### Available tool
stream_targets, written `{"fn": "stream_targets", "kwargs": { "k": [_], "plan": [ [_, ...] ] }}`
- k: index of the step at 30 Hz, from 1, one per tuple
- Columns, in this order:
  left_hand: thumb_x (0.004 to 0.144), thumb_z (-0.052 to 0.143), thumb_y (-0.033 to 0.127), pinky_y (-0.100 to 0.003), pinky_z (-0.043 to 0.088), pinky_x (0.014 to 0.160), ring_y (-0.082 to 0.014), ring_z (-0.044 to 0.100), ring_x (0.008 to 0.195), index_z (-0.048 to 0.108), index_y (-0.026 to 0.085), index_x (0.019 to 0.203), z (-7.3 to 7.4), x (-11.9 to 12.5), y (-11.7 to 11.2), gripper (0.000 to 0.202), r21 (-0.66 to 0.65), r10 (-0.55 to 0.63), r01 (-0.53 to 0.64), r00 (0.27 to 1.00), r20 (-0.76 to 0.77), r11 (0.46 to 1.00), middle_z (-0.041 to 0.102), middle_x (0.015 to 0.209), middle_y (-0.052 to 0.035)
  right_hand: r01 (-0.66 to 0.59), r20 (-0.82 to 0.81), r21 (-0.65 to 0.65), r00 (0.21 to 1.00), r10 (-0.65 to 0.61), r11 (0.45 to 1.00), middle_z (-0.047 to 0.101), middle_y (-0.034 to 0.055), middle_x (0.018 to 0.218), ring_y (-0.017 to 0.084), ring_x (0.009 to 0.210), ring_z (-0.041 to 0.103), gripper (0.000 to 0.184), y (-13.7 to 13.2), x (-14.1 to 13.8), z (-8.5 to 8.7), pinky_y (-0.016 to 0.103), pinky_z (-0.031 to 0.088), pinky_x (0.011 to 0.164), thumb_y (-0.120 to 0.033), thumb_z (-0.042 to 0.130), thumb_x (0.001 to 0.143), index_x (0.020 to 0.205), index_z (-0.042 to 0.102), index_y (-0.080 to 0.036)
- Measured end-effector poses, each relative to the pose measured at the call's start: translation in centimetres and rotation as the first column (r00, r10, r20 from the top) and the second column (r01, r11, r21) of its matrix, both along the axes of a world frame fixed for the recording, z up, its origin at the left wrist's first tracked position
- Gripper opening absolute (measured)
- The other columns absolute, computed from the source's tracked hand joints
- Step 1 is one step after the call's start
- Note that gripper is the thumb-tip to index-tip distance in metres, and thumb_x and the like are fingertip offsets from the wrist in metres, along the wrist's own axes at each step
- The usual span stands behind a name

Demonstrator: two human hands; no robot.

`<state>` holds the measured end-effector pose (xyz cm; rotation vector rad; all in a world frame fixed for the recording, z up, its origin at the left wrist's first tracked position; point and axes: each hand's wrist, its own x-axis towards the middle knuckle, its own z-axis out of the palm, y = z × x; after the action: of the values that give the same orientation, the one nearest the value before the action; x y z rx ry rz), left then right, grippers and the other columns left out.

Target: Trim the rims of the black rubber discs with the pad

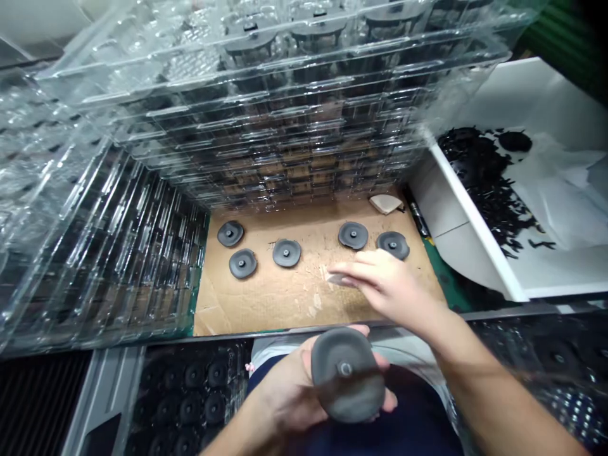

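Observation:
My left hand (304,386) grips a dark grey rounded disc (348,373) with a small metal-looking stud at its centre, held face up in front of my lap. The fingers wrap round it from below and the far side. My right hand (387,285) is low over the cardboard sheet (256,304), pinching a small flat greyish piece (338,278) whose kind I cannot make out. Behind this hand lie two similar grey discs, a nearer-middle disc (353,235) and a right-hand disc (393,245). Several more, such as this disc (286,253), rest toward the left.
Tall stacks of clear plastic trays (294,120) wall in the back and left (109,253). On the right stands a white bin (479,228) with black scraps (484,171). A pale wedge-shaped piece (386,203) and a dark pen-like tool (417,215) lie near it.

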<state>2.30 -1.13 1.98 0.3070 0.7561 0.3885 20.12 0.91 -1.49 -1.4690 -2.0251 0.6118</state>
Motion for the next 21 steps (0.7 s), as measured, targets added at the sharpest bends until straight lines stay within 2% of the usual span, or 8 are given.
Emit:
{"fn": "stream_targets", "kwargs": {
  "k": [2,4,7,10,16,19,20,21],
  "plan": [
    [0.061,0.080,0.028,-0.024,0.054,0.057,-0.0200,0.073,0.070,0.076,0.028,0.091,-0.1,-0.4,-0.1,0.030,-0.156,-0.011,0.040,0.982,0.187,0.987,0.077,0.082,-0.0004,0.016,-0.043,-0.019,0.999,-0.017,1.000,0.065,0.0034,0.084,0.014,0.080,0.059,0.028,-0.2,-0.4,-3.3,0.026,0.047,0.072,-0.012,0.049,0.090,0.108,0.068,-0.021],
    [0.065,0.078,0.026,-0.025,0.053,0.063,-0.0192,0.073,0.076,0.075,0.029,0.094,-0.1,-0.8,-0.2,0.029,-0.194,-0.009,0.058,0.969,0.248,0.979,0.077,0.087,0.0007,0.093,-0.082,-0.014,0.992,-0.094,0.996,0.063,0.0063,0.096,0.015,0.082,0.060,0.029,-0.9,-1.1,-6.0,0.029,0.050,0.075,-0.013,0.046,0.090,0.110,0.067,-0.019],
    [0.062,0.081,0.035,-0.029,0.054,0.069,-0.0204,0.072,0.081,0.075,0.027,0.095,0.1,-1.5,-0.5,0.035,-0.189,0.028,0.021,0.967,0.252,0.982,0.076,0.089,0.0005,0.278,-0.157,0.005,0.949,-0.274,0.961,0.053,0.0134,0.120,0.016,0.083,0.059,0.031,-2.5,-2.2,-7.8,0.037,0.051,0.080,-0.016,0.042,0.092,0.116,0.062,-0.016],
    [0.057,0.081,0.048,-0.030,0.056,0.071,-0.0229,0.072,0.084,0.073,0.025,0.101,0.1,-2.1,-1.0,0.051,-0.180,0.070,-0.018,0.955,0.290,0.984,0.076,0.094,-0.0022,0.365,-0.242,0.000,0.903,-0.354,0.931,0.054,0.0125,0.116,0.019,0.096,0.059,0.029,-3.9,-2.6,-6.9,0.038,0.050,0.086,-0.018,0.041,0.093,0.113,0.061,-0.017],
    [0.071,0.063,0.061,-0.023,0.056,0.069,-0.0219,0.072,0.087,0.070,0.016,0.105,-0.3,-3.0,-1.8,0.057,-0.108,0.085,-0.048,0.927,0.364,0.993,0.075,0.094,-0.0106,0.187,-0.320,-0.040,0.928,-0.190,0.982,0.066,0.0062,0.094,0.016,0.086,0.064,0.025,-5.5,-2.5,-3.4,0.028,0.054,0.074,-0.019,0.044,0.092,0.100,0.067,-0.020],
    [0.076,0.063,0.053,-0.028,0.056,0.073,-0.0211,0.071,0.085,0.058,0.023,0.123,0.0,-2.9,-2.2,0.056,0.178,0.205,-0.240,0.959,0.194,0.954,0.070,0.108,-0.0098,0.145,-0.336,-0.047,0.929,-0.153,0.988,0.068,0.0064,0.090,0.017,0.084,0.065,0.025,-5.6,-2.5,-3.1,0.029,0.055,0.075,-0.019,0.044,0.092,0.099,0.068,-0.019],
    [0.076,0.067,0.045,-0.032,0.055,0.081,-0.0224,0.069,0.092,0.049,0.028,0.132,0.1,-2.8,-2.4,0.061,0.374,0.260,-0.274,0.962,0.088,0.886,0.067,0.114,-0.0090,0.146,-0.340,-0.052,0.928,-0.155,0.988,0.068,0.0064,0.089,0.017,0.083,0.065,0.025,-5.6,-2.5,-3.1,0.029,0.055,0.073,-0.019,0.044,0.092,0.100,0.068,-0.019],
    [0.074,0.072,0.035,-0.036,0.051,0.090,-0.0238,0.066,0.101,0.038,0.033,0.138,0.1,-2.7,-2.5,0.072,0.587,0.316,-0.241,0.948,-0.026,0.772,0.064,0.119,-0.0081,0.154,-0.342,-0.056,0.925,-0.164,0.986,0.068,0.0066,0.088,0.017,0.082,0.066,0.024,-5.6,-2.5,-3.1,0.028,0.055,0.071,-0.020,0.045,0.092,0.101,0.067,-0.019]
  ]
}}
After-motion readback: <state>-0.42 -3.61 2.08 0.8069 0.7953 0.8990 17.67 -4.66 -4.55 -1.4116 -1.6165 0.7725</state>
